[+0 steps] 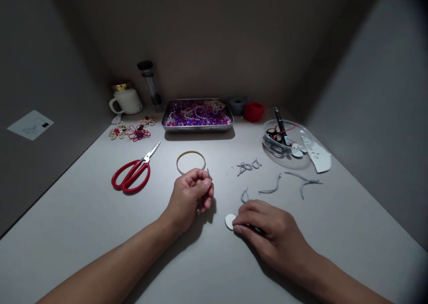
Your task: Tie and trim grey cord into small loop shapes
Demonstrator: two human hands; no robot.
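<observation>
My left hand (192, 192) is closed in a pinch over the middle of the table. A short grey cord piece (209, 174) pokes up between its thumb and forefinger; the rest of it is hidden. To the right, my right hand (267, 230) rests low on the table, fingers together on the right edge of a small white disc (229, 221). Just past those fingers lies a grey cord loop (245, 196). A thin gold ring (191, 152) lies right behind my left hand. More grey cord bits (249, 166) are scattered farther back.
Red-handled scissors (133, 177) lie at left, near cord flowers (138, 133). A metal bead tray (197, 129) stands at the back, beside a red thread spool (254, 112). A white mug (129, 102) is back left. At right, a clear dish (284, 154) holds a black pen (281, 125).
</observation>
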